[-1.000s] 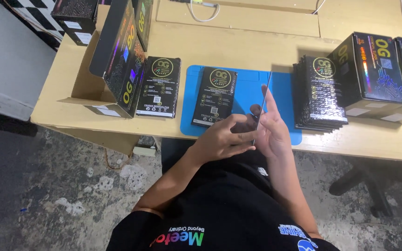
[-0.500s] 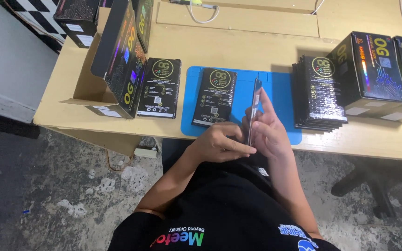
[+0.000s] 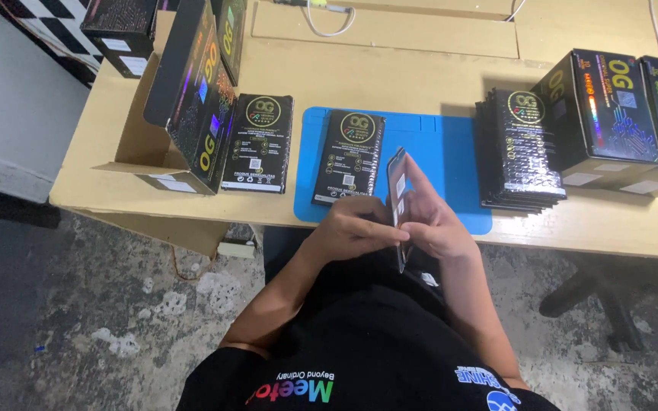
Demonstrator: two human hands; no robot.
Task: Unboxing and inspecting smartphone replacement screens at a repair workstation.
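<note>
the left hand [image 3: 356, 228] and right hand [image 3: 434, 224] meet just off the near edge of the table [image 3: 420, 84], both closed around a thin dark panel [image 3: 398, 199] held on edge between them. the left hand's fingers curl in from the side and pinch its lower half, while the right hand cups it from the other side with fingers stretched up along its length. the panel is slim, flat and black, stood nearly upright with its top tilted away over the blue mat [image 3: 451, 152] (a small pale patch shows on its face, too small to make out). just beyond the hands, a flat black packet [image 3: 349, 156] lies on the mat, and another black packet [image 3: 259, 141] lies to its left on the bare wood. left of that stands an open cardboard carton [image 3: 135, 141] holding upright black boxes [image 3: 201, 95]. to the right of the mat sits a stack of black packets [image 3: 519, 148], and next to it glossy black boxes [image 3: 611, 110] with shimmering print. the person wears a black shirt [image 3: 359, 342].
</note>
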